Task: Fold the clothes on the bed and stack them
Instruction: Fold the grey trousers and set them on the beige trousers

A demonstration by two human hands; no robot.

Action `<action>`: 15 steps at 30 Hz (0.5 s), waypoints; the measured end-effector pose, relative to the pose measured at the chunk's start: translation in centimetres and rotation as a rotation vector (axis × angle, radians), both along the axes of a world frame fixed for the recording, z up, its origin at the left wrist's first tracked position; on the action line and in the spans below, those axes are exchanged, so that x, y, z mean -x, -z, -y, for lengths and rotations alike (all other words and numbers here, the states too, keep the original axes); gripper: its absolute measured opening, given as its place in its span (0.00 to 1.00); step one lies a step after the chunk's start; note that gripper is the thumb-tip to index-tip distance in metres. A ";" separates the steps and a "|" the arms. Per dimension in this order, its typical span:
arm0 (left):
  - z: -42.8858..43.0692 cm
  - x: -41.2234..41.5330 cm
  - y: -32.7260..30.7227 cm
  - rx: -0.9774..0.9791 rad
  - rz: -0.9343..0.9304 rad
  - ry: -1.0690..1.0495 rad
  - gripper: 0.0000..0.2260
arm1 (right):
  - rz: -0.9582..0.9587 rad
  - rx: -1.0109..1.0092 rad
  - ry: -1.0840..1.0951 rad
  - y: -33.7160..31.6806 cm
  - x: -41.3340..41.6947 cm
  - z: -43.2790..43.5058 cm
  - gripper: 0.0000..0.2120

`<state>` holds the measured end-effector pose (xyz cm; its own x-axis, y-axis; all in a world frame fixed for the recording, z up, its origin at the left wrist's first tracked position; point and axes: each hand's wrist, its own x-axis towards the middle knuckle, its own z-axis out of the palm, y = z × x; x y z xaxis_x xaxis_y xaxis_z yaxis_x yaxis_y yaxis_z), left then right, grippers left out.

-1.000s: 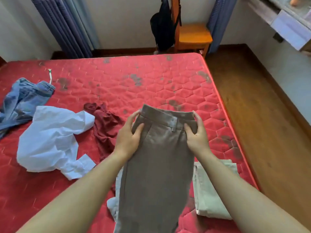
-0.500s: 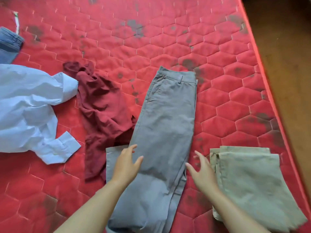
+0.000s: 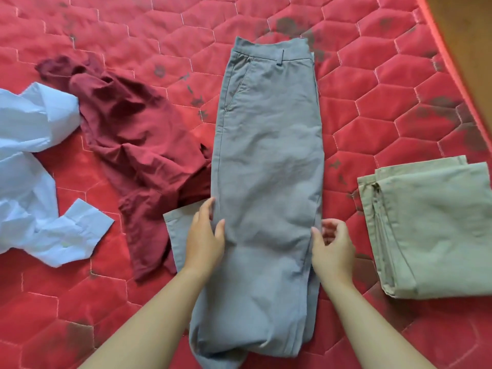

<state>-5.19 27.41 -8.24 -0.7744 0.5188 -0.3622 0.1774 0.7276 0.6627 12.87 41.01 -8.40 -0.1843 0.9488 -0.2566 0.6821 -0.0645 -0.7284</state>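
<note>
Grey trousers (image 3: 269, 155) lie flat on the red mattress (image 3: 386, 102), folded lengthwise, waistband at the far end. My left hand (image 3: 203, 241) rests on their left edge at mid-leg, fingers spread flat. My right hand (image 3: 332, 249) is at their right edge with fingers curled loosely, touching or just beside the seam. A folded beige garment (image 3: 431, 230) lies to the right. A crumpled maroon garment (image 3: 133, 134) and a crumpled white shirt (image 3: 32, 182) lie to the left.
The mattress's right edge (image 3: 447, 65) runs diagonally at the upper right, with wooden floor (image 3: 471, 27) beyond it. A grey trouser cuff (image 3: 177, 222) sticks out under my left hand beside the maroon garment.
A second ago both hands held the trousers up by the waistband. The trousers now lie flat on the mattress, and my hands have moved down to mid-leg and closed in on both edges.
</note>
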 end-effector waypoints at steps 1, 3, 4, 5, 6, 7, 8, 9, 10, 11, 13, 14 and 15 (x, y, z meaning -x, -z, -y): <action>-0.1 0.0 -0.2 -0.040 -0.004 0.021 0.23 | -0.039 -0.050 0.040 -0.3 -0.2 -0.3 0.09; -0.1 -0.2 -0.3 -0.077 -0.056 0.093 0.24 | -0.073 -0.115 0.093 -0.7 -0.8 -0.8 0.09; 0.0 -0.4 -0.2 -0.069 -0.081 0.128 0.25 | -0.055 -0.105 0.089 -0.7 -1.1 -0.8 0.09; 0.2 -0.6 0.0 -0.045 -0.084 0.146 0.27 | -0.005 -0.063 0.064 -0.5 -1.4 -0.6 0.09; 0.4 -0.9 0.1 -0.014 -0.062 0.147 0.29 | 0.067 -0.004 0.027 -0.2 -1.8 -0.1 0.12; 0.6 -1.3 0.3 0.012 -0.034 0.138 0.31 | 0.133 0.057 -0.011 0.1 -2.2 0.5 0.17; 0.9 -1.7 0.4 0.028 -0.021 0.129 0.33 | 0.173 0.103 -0.041 0.4 -2.5 1.3 0.22; 1.2 -2.0 0.5 0.037 -0.025 0.126 0.35 | 0.180 0.135 -0.059 0.6 -2.7 2.1 0.26; 1.4 -2.3 0.7 0.043 -0.035 0.129 0.36 | 0.168 0.167 -0.067 0.7 -2.8 3.0 0.28; 1.6 -2.5 0.8 0.045 -0.037 0.131 0.37 | 0.152 0.208 -0.063 0.8 -3.0 3.8 0.30; 2.0 -2.8 1.0 0.052 -0.013 0.136 0.39 | 0.139 0.275 -0.016 1.0 -3.3 5.1 0.30; 2.2 -2.9 1.1 0.052 0.002 0.147 0.40 | 0.136 0.276 0.017 1.1 -3.5 5.6 0.29; 2.5 -2.9 1.0 0.047 0.010 0.161 0.41 | 0.128 0.263 0.045 1.0 -3.7 6.0 0.28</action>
